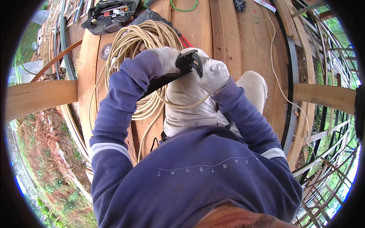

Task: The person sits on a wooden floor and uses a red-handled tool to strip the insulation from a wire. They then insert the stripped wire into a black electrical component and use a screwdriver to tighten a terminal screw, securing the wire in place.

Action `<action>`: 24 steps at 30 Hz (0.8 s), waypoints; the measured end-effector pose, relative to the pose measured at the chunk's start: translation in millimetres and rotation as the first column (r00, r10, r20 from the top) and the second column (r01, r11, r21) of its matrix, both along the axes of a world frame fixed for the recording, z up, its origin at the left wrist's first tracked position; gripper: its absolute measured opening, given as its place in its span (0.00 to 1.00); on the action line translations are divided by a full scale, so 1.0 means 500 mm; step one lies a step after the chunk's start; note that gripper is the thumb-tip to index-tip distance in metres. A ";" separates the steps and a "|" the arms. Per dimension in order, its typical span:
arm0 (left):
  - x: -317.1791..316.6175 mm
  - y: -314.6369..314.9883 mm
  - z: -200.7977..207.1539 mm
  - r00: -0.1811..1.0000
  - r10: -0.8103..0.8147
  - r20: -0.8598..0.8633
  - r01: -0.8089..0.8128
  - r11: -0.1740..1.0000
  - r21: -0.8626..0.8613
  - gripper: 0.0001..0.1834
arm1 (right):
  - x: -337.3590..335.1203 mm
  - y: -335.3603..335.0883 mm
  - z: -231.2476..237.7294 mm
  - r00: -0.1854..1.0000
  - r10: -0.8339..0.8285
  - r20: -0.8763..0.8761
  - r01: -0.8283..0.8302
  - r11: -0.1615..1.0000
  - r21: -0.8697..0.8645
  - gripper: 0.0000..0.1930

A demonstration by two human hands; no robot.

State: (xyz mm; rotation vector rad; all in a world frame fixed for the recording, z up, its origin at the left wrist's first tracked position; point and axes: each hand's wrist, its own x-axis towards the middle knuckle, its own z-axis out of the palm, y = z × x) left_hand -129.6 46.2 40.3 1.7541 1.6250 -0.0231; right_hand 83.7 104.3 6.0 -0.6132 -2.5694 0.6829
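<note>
My left hand (168, 60) and my right hand (215, 74), both in white work gloves, are close together above my knees. Between them is a long, flat black thing (163, 81) with a curved, looped end (185, 62); its exact kind is unclear. My right hand is closed at that looped end. The left glove's fingers are partly hidden behind the black piece, and they appear closed on it. Its other end disappears under my left forearm. Below the hands lies a big coil of tan cable (121, 49), with one strand (186, 106) running up toward my right wrist.
A dark tool bag (110, 17) full of tools stands at the upper left, near a small grey disc (106, 51). Wooden planks (190, 24) form the deck. A thin pale cord (273, 57) runs along the right, beside a dark metal edge (291, 79). Beams (42, 95) cross at both sides.
</note>
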 end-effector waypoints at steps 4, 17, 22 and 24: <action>0.001 0.024 0.012 0.995 -0.077 -0.058 0.073 0.995 -0.068 0.22 | -0.019 0.005 0.011 0.983 -0.045 0.179 0.036 0.998 0.053 0.15; -0.013 0.064 -0.015 0.982 -0.113 -0.151 0.079 0.973 -0.217 0.23 | -0.031 0.043 -0.012 0.979 -0.003 0.204 0.028 0.992 -0.122 0.19; -0.020 0.081 -0.029 0.974 -0.159 -0.162 0.118 0.964 -0.239 0.23 | -0.025 0.044 -0.026 0.965 -0.047 0.257 0.038 0.998 0.040 0.17; -0.013 0.082 -0.022 0.975 -0.160 -0.152 0.119 0.962 -0.246 0.23 | -0.028 0.033 -0.012 0.962 -0.049 0.269 0.035 0.998 0.057 0.17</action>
